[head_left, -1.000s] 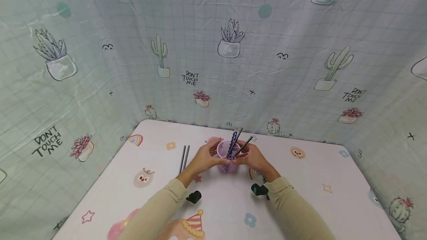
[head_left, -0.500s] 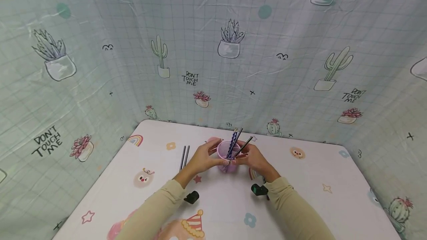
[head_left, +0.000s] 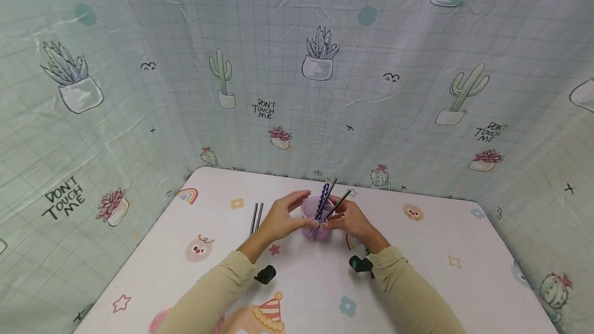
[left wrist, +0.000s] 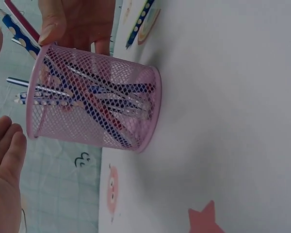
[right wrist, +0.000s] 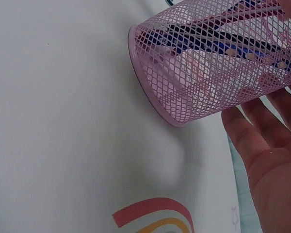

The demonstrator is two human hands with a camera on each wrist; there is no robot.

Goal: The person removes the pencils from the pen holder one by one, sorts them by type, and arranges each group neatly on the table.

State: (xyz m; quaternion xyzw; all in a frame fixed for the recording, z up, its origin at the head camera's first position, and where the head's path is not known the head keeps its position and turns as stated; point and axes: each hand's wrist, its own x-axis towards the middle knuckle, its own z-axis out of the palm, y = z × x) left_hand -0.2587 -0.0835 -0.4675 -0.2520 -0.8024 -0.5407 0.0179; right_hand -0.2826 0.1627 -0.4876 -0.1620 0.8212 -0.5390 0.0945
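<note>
A pink mesh pencil cup [head_left: 317,231] stands on the table, with several pencils [head_left: 322,201] leaning in it, some dark blue with light dots, others striped or red. My right hand [head_left: 351,219] grips the cup's right side, its thumb at the rim in the left wrist view and its fingers [right wrist: 254,128] behind the mesh in the right wrist view. My left hand [head_left: 281,219] is beside the cup's left side, fingers spread and relaxed. In the left wrist view a gap shows between those fingers [left wrist: 9,155] and the rim.
Two dark striped pencils [head_left: 256,218] lie on the table left of my left hand. Another dotted pencil [left wrist: 139,24] lies near the printed rainbow beyond the cup. A black wrist camera [head_left: 266,274] sits under my left forearm. Patterned cloth [head_left: 320,117] hangs behind the table.
My left hand has loosened from the cup and shifted slightly left, its fingers opening off the side. The cup and my right hand have stayed in place.
</note>
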